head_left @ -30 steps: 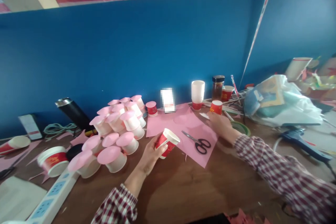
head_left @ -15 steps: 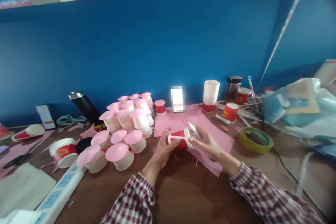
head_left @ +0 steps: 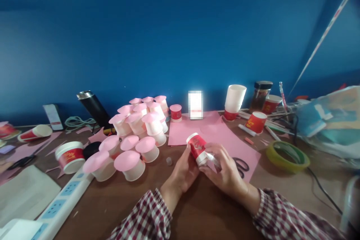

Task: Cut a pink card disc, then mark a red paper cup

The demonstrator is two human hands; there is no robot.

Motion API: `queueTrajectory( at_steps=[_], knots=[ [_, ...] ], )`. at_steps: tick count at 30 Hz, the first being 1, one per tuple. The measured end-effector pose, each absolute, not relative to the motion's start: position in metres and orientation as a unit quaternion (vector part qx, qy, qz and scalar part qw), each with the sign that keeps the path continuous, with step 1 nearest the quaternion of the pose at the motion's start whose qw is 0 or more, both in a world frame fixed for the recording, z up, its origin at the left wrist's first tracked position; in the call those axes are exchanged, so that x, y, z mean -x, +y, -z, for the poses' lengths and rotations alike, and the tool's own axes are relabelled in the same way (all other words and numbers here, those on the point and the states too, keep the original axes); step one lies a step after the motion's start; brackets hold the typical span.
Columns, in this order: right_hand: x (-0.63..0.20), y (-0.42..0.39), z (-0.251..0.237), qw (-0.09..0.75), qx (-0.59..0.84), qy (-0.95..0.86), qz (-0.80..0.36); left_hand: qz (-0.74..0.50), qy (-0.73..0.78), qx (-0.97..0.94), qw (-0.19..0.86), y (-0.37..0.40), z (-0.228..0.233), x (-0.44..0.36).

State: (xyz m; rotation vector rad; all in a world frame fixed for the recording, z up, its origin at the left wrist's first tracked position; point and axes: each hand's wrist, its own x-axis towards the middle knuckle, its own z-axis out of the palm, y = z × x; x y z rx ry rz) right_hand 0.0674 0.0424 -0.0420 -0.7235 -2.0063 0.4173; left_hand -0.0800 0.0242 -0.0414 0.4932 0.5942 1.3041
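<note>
A red and white paper cup (head_left: 197,147) leans in my left hand (head_left: 184,170), whose fingers are wrapped round its side. My right hand (head_left: 223,168) closes on a small clear glue bottle (head_left: 213,158), held against the lower end of the cup; its tip is hard to make out. Beneath and behind the hands lies pink paper (head_left: 182,131), with black scissors handles (head_left: 241,167) on it beside my right hand. A small clear cap (head_left: 169,161) rests on the table, left of my left hand.
To the left stand several cups with pink paper tops (head_left: 129,160), near a power strip (head_left: 60,204). A stack of white cups (head_left: 235,99), a red cup (head_left: 256,122), a marker (head_left: 247,130) and a yellow tape roll (head_left: 287,156) are on the right. A phone (head_left: 195,105) stands behind.
My hands have turned the cup from lying sideways to a steeper lean. The glue bottle's pointed tip, raised before, no longer shows clearly. The scissors handles and cap have come into clearer view.
</note>
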Motion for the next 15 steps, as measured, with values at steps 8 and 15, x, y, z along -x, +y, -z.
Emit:
queueTrajectory(
  at_steps=[8,15],
  knots=[
    [-0.075,0.038,0.042,0.529,0.325,-0.74,-0.26,-0.63,0.281,-0.198,0.697,0.03,0.045,0.086],
    [-0.072,0.042,0.044,0.504,0.355,-0.727,-0.303,-0.615,0.297,-0.196,0.704,0.032,0.046,0.092]
  ],
)
